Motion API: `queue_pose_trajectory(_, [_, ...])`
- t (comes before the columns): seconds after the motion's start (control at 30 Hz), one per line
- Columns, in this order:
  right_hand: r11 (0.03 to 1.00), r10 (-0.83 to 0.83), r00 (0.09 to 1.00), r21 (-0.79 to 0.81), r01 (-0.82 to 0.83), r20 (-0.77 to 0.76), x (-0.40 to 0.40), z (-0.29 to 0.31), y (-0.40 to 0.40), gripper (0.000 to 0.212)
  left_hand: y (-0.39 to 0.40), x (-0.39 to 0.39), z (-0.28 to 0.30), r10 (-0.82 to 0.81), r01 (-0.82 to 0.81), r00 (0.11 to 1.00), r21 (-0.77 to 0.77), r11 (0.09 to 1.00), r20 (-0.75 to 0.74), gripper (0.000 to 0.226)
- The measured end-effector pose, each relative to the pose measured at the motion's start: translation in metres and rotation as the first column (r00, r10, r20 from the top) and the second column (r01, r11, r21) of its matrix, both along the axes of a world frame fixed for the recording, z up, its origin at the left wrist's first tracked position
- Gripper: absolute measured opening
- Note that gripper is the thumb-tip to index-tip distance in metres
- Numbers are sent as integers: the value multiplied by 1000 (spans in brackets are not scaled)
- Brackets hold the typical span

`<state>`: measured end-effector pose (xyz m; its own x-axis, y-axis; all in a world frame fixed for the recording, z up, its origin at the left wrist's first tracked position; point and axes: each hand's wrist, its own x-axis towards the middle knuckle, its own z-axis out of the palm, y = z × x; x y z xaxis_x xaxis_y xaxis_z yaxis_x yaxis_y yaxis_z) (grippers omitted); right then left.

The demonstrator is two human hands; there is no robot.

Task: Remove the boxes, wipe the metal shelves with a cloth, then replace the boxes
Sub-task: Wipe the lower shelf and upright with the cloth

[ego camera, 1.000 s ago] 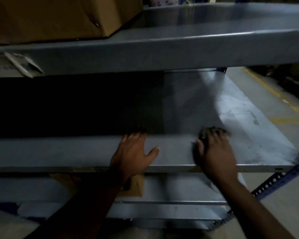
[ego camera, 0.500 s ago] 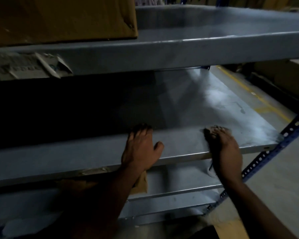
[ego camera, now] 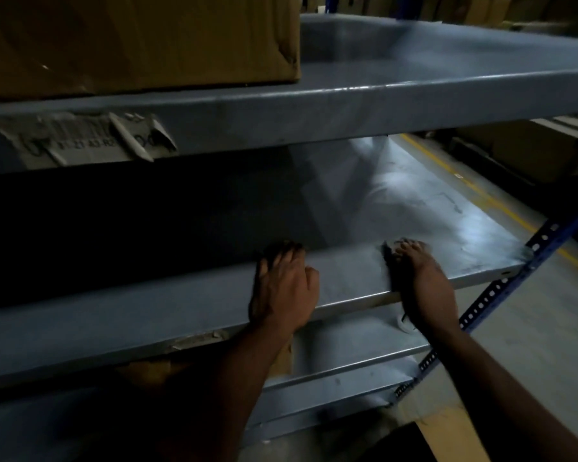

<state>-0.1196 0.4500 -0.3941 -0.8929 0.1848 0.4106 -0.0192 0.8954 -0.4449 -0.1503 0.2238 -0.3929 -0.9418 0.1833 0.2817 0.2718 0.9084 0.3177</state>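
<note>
My left hand (ego camera: pixel 282 291) rests flat on the front lip of the grey metal middle shelf (ego camera: pixel 397 208), fingers over its top edge and thumb spread. My right hand (ego camera: pixel 422 281) presses a dark cloth (ego camera: pixel 387 253) onto the shelf's front edge; only a strip of the cloth shows beside the fingers. The middle shelf carries no boxes where it is lit; its left half is in deep shadow. A brown cardboard box (ego camera: pixel 131 41) stands on the upper shelf (ego camera: pixel 381 108), at the left.
A torn paper label (ego camera: pixel 84 141) hangs on the upper shelf's front. A blue perforated upright (ego camera: pixel 501 288) runs along the rack's right corner. More shelves and a brown box (ego camera: pixel 282 361) lie below. Cardboard (ego camera: pixel 447 425) lies on the floor; boxes (ego camera: pixel 531 148) stand across the aisle.
My right hand with the cloth has drawn back from the shelf surface to its front edge. The left hand stays on the lip. The view has shifted left.
</note>
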Motion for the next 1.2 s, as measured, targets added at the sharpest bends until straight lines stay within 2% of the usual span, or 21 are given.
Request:
queue_pose_trajectory(0.07, [999, -22, 999, -32, 23, 23, -7, -6, -43, 36, 1, 0, -1, 4, -4, 1000, 9, 1000, 4, 75])
queue_pose_trajectory(0.1, [999, 35, 999, -2, -35, 12, -9, -11, -68, 32, 0, 0, -1, 0, 0, 1000, 14, 1000, -2, 76])
queue_pose_trajectory(0.17, [970, 229, 973, 77, -229, 7, -6, -19, -105, 38, -2, 1, 3, -11, 11, 1000, 10, 1000, 21, 84])
queue_pose_trajectory(0.27, [900, 409, 910, 138, -415, 68, -1, -9, -95, 43, -18, 7, 10, -7, 6, 994, 9, 1000, 111, 93])
queue_pose_trajectory(0.33, [910, 379, 916, 126, -395, 133, -1, -7, -64, 49, -35, 20, 12, -8, 14, 992, -52, 999, 122, 85])
queue_pose_trajectory(0.43, [967, 197, 972, 137, -213, 125, -16, -9, -28, 47, -66, 48, 7, 48, -22, 986, -164, 986, 161, 75])
queue_pose_trajectory(0.5, [981, 100, 986, 152, -121, 135, -23, -11, -44, 49, -90, 57, 4, 118, -87, 981, -198, 976, 154, 82])
queue_pose_trajectory(0.57, [979, 93, 991, 171, -109, 99, -22, -13, -85, 47, -117, 55, 0, 190, -165, 974, -185, 969, 127, 93])
queue_pose_trajectory(0.63, [956, 233, 971, 174, -238, 48, -17, -12, -136, 48, -142, 51, -3, 239, -213, 963, -192, 958, 125, 96])
queue_pose_trajectory(0.7, [884, 414, 909, 215, -416, 56, -9, -9, -176, 44, -159, 50, -2, 249, -215, 959, -224, 951, 137, 99])
queue_pose_trajectory(0.77, [790, 549, 830, 261, -554, 100, -10, -7, -183, 44, -171, 48, 1, 244, -203, 958, -242, 949, 152, 101])
queue_pose_trajectory(0.8, [765, 587, 799, 234, -600, 131, -13, -4, -173, 45, -177, 47, 2, 242, -199, 957, -247, 948, 157, 102])
queue_pose_trajectory(0.87, [781, 576, 803, 187, -596, 157, -22, 1, -141, 48, -193, 45, 1, 262, -216, 953, -262, 941, 155, 104])
queue_pose_trajectory(1.0, [896, 364, 917, 207, -393, 167, -51, 2, -104, 54, -228, 45, -3, 311, -264, 941, -289, 920, 131, 116])
queue_pose_trajectory(1.1, [915, 240, 953, 285, -285, 183, -69, -6, -144, 52, -228, 45, -3, 312, -262, 942, -310, 914, 121, 106])
queue_pose_trajectory(1.2, [891, 317, 936, 291, -349, 152, -76, -4, -209, 57, -223, 45, -2, 323, -276, 940, -316, 908, 108, 103])
